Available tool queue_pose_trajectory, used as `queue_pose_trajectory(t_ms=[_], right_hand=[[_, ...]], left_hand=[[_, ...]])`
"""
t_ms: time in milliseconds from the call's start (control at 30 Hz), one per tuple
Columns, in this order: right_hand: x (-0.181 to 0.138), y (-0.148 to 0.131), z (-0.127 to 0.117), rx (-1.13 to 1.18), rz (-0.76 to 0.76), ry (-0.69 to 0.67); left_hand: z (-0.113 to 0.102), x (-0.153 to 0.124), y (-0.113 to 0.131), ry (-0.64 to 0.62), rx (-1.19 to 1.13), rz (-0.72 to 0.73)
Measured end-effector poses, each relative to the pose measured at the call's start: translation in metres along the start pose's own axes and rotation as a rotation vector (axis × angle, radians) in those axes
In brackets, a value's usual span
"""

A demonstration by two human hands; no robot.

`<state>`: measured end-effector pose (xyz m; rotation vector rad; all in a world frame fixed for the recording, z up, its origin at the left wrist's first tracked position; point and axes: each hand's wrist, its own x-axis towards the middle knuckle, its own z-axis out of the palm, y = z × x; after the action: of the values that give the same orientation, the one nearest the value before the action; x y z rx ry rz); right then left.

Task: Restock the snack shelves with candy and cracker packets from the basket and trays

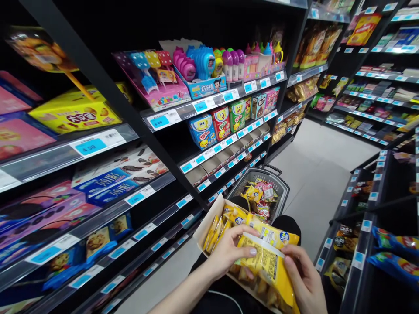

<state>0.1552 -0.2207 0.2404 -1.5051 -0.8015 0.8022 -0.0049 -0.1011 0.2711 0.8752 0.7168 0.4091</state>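
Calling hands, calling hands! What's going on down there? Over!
Left hand and right hand: both gripping shiny yellow plastic snack packet. Packet over open, pale cardboard box of yellow packets. Nothing seen blocking hands; grey plastic shopping basket stands beyond box.

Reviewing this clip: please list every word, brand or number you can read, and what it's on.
"4.50": the price tag below the yellow box.
"6.00": the price label below the pink display carton.
"奶乐棒": the blue display box beside that carton.
Too small or blurred to read surely: the fine print on the held yellow packet, the yellow box's logo, and most remaining shelf tags.
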Motion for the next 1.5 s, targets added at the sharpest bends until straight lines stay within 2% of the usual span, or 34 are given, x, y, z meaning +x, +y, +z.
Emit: queue_pose_trajectory(t_ms=[100,167,233,300,433,533,733,867,1000,1067,1167,1300,1367,1500], right_hand=[[-0.003,0.0,0.005,0.098,0.093,0.018],[-0.003,-0.002,0.009,0.139,0.149,0.023],[-0.003,-0.002,0.011,0.109,0.176,-0.026],[-0.001,0.001,0.009,0.039,0.176,-0.07],[-0.001,0.013,0.007,-0.101,0.106,-0.082],[-0.002,0.016,0.011,-0.119,0.062,-0.099],[-0.001,0.004,0.021,-0.105,0.083,-0.015],[-0.002,0.001,0.022,-0.098,0.034,-0.013],[-0.007,0.011,0.017,-0.154,0.003,0.024],[-0.009,0.017,0.012,-0.174,0.002,-0.012],[-0.009,0.02,0.005,-0.134,0.038,-0.059],[-0.007,0.012,0.006,-0.078,0.11,-0.043],[-0.007,0.007,0.011,-0.057,0.129,-0.002],[-0.009,0.002,0.026,-0.026,0.155,0.205]], left_hand=[[0.001,0.0,0.001,0.034,0.11,-0.022],[0.002,0.002,0.002,0.092,0.233,0.066],[0.003,0.004,0.001,0.159,0.351,0.173],[0.004,0.006,-0.002,0.212,0.414,0.226],[0.005,0.007,-0.009,0.257,0.415,0.193],[0.004,0.007,-0.006,0.245,0.456,0.164],[0.001,0.007,0.005,0.118,0.558,0.152],[0.005,0.007,0.001,0.141,0.474,0.162],[0.011,0.004,-0.003,0.215,0.396,0.234],[0.012,0.003,-0.002,0.22,0.402,0.274],[0.008,0.001,0.001,0.173,0.406,0.285],[0.001,-0.003,0.004,0.045,0.413,0.288],[0.001,-0.003,0.002,0.039,0.409,0.281],[0.007,-0.002,-0.008,0.17,0.266,0.272]])
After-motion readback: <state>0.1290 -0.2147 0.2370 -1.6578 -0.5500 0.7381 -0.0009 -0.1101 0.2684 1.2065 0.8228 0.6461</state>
